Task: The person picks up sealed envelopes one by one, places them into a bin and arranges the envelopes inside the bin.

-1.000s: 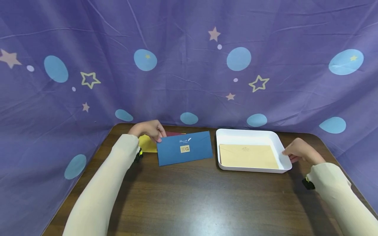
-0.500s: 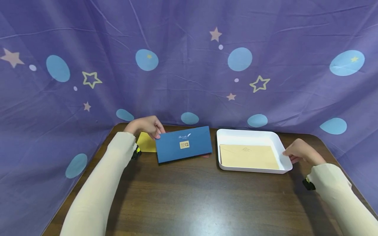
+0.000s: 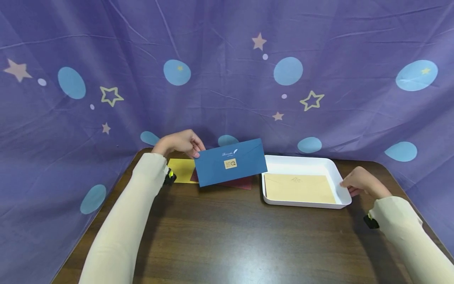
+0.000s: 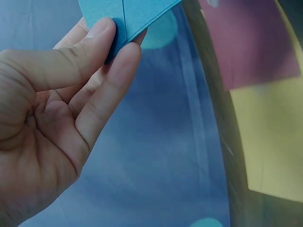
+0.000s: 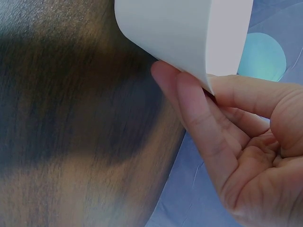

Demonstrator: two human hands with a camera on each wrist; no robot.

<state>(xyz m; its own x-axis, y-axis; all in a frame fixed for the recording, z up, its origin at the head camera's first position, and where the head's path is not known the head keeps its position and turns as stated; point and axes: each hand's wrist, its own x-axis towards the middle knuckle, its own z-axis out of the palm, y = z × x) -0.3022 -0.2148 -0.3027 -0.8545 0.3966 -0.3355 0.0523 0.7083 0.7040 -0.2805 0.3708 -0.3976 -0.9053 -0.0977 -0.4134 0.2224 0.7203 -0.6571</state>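
A blue envelope [image 3: 244,161] with white lettering and a small tan sticker is raised over the back of the table. My left hand [image 3: 182,142] pinches its upper left corner between thumb and fingers, as the left wrist view shows up close on the envelope corner [image 4: 142,14]. Beneath it lie a dark red envelope [image 3: 242,183] and a yellow envelope [image 3: 182,170], both partly covered. At the right, my right hand [image 3: 361,182] pinches the right wall of a white tray [image 3: 298,161], thumb inside and fingers outside [image 5: 194,101]. A cream envelope [image 3: 299,188] lies inside that tray.
The brown wooden table [image 3: 227,236] has rounded back corners. Right behind it hangs a purple curtain [image 3: 220,110] with stars and blue spots. The raised envelope's right end overlaps the tray's left rim in the head view.
My left hand has lifted the blue envelope up and then rightward, uncovering more of the dark red and yellow envelopes. The right hand and the tray stay where they were.
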